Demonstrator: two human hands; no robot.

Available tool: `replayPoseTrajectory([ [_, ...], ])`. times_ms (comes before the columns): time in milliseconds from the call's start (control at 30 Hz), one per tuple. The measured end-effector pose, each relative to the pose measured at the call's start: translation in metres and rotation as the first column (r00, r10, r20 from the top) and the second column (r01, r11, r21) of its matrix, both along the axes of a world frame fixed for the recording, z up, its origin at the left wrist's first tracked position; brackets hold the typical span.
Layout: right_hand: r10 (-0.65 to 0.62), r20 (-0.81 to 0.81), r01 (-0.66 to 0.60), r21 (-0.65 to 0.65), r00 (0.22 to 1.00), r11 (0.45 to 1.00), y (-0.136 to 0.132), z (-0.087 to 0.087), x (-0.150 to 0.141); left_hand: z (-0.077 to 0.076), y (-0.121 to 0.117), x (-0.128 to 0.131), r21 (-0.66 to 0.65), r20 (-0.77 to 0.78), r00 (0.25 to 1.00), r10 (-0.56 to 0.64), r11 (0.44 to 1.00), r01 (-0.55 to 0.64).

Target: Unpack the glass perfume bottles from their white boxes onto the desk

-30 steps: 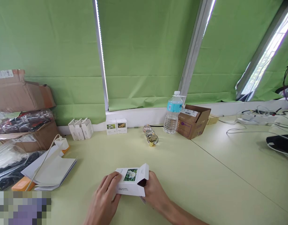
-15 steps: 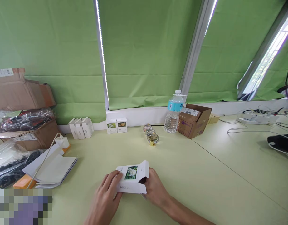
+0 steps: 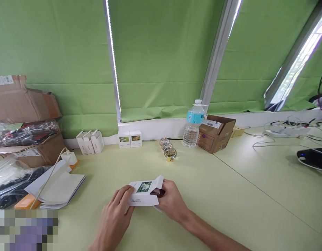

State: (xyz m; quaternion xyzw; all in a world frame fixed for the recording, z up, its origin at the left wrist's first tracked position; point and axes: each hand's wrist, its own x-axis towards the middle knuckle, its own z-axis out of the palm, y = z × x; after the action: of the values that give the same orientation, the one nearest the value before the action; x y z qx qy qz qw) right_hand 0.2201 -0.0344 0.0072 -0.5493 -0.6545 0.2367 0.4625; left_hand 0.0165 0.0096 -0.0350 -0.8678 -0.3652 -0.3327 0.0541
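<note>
My left hand (image 3: 119, 205) is closed around the left end of a small white carton (image 3: 143, 199) with a white-flower picture on top. The carton lies tilted above the table, its right end open with a flap raised. In that opening shows a shiny dark brown glass bottle (image 3: 158, 192), mostly hidden by the carton and fingers. My right hand (image 3: 173, 200) is at the open end, its curled fingers on the bottle and partly out of sight.
Two small white cartons (image 3: 129, 139) and several open ones (image 3: 90, 142) stand by the wall. Metal rings (image 3: 169, 149), a water bottle (image 3: 192, 129) and a brown box (image 3: 214, 134) sit farther back. Papers (image 3: 61, 188) and packages (image 3: 32, 150) crowd the left; cables (image 3: 289, 127) lie right.
The carton has tipped and shifted slightly up and left. The dark brown bottle now shows at its open end, beside my right fingers.
</note>
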Motion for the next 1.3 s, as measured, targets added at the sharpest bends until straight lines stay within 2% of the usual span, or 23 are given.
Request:
replayPoseTrajectory([
  [200, -0.171, 0.188, 0.159, 0.075, 0.967, 0.984, -0.001, 0.011, 0.01, 0.002, 0.011, -0.014, -0.005, 0.005, 0.993, 0.122, 0.993, -0.121],
  [367, -0.227, 0.215, 0.213, 0.084, 0.95, 0.973, 0.004, 0.015, 0.027, 0.005, 0.017, -0.022, -0.061, 0.011, 0.975, 0.22, 0.974, -0.219],
  [467, -0.262, 0.253, 0.244, 0.099, 0.931, 0.965, 0.005, 0.02, 0.038, 0.009, 0.02, -0.024, -0.164, 0.057, 0.958, 0.28, 0.949, -0.268],
  [567, -0.294, 0.314, 0.267, 0.127, 0.903, 0.955, 0.005, 0.025, 0.044, 0.015, 0.021, -0.023, -0.347, 0.127, 0.925, 0.357, 0.89, -0.296],
  [633, -0.309, 0.357, 0.277, 0.14, 0.881, 0.951, 0.005, 0.027, 0.046, 0.019, 0.02, -0.02, -0.472, 0.182, 0.898, 0.401, 0.837, -0.278],
  [733, -0.313, 0.406, 0.284, 0.132, 0.858, 0.95, 0.005, 0.028, 0.046, 0.022, 0.018, -0.016, -0.611, 0.243, 0.887, 0.394, 0.772, -0.176],
  [800, -0.313, 0.431, 0.286, 0.128, 0.846, 0.949, 0.004, 0.028, 0.045, 0.021, 0.019, -0.014, -0.664, 0.253, 0.896, 0.365, 0.739, -0.113],
  [867, -0.308, 0.449, 0.283, 0.123, 0.839, 0.951, 0.003, 0.028, 0.043, 0.017, 0.022, -0.014, -0.679, 0.229, 0.91, 0.347, 0.727, -0.106],
  [967, -0.285, 0.465, 0.266, 0.109, 0.838, 0.958, 0.002, 0.026, 0.041, 0.009, 0.029, -0.015, -0.656, 0.178, 0.927, 0.329, 0.742, -0.138],
  [1033, -0.267, 0.473, 0.249, 0.102, 0.84, 0.963, 0.001, 0.025, 0.039, 0.008, 0.03, -0.015, -0.629, 0.177, 0.914, 0.366, 0.756, -0.181],
  [1067, -0.261, 0.476, 0.244, 0.099, 0.84, 0.965, 0.0, 0.025, 0.037, 0.009, 0.029, -0.015, -0.593, 0.204, 0.895, 0.396, 0.777, -0.209],
  [1133, -0.251, 0.48, 0.235, 0.093, 0.841, 0.967, -0.001, 0.025, 0.034, 0.014, 0.022, -0.014, -0.446, 0.322, 0.849, 0.42, 0.858, -0.256],
  [1200, -0.223, 0.483, 0.208, 0.086, 0.847, 0.974, -0.003, 0.025, 0.029, 0.02, 0.01, -0.012, -0.229, 0.444, 0.833, 0.331, 0.94, -0.251],
  [1233, -0.203, 0.485, 0.187, 0.083, 0.85, 0.979, -0.004, 0.025, 0.027, 0.022, 0.004, -0.011, -0.142, 0.465, 0.844, 0.267, 0.964, -0.226],
  [1300, -0.161, 0.496, 0.139, 0.082, 0.853, 0.987, -0.007, 0.025, 0.021, 0.023, -0.009, -0.006, -0.066, 0.413, 0.904, 0.115, 0.993, -0.096],
])
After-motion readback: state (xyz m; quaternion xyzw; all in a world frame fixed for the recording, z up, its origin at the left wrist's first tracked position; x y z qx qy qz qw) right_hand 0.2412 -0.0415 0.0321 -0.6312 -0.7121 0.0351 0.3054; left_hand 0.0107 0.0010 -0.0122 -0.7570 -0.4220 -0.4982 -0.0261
